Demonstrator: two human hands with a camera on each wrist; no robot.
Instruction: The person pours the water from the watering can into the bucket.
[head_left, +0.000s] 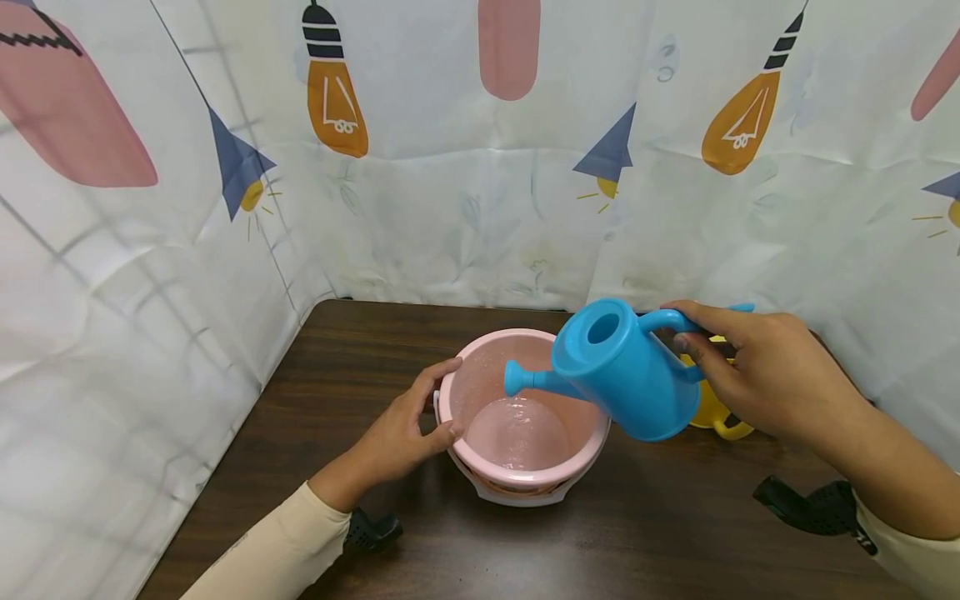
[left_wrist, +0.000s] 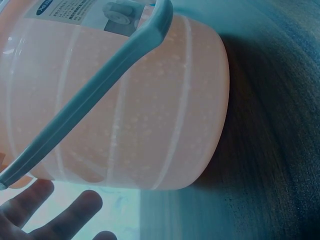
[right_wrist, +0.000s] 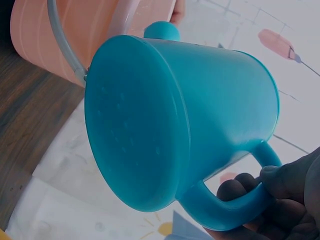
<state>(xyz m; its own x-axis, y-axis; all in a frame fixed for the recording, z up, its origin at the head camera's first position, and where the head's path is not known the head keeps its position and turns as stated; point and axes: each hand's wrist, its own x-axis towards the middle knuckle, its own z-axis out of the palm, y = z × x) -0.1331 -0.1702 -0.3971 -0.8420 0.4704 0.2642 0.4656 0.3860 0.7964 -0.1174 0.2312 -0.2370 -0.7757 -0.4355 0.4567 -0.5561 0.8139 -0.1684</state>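
Observation:
A pink plastic bucket (head_left: pixel 525 479) stands upright on the table, with bright glints on its wet-looking inside. My left hand (head_left: pixel 401 429) rests at its left rim, thumb and forefinger touching the edge. The other fingers (left_wrist: pixel 70 217) are spread along the outside in the left wrist view. With my right hand (head_left: pixel 772 362) I grip the handle of a blue watering can (head_left: pixel 630 375) in the air. The can tilts to the left, its spout over the bucket's opening. Droplets dot its underside in the right wrist view.
Partly hidden behind my right hand, a yellow watering can (head_left: pixel 708 408) stands on the dark wooden table (head_left: pixel 300 392). The bucket's grey-white carrying handle (left_wrist: pixel 95 95) hangs down its side. A printed white curtain (head_left: pixel 450 208) borders the table at the back and left.

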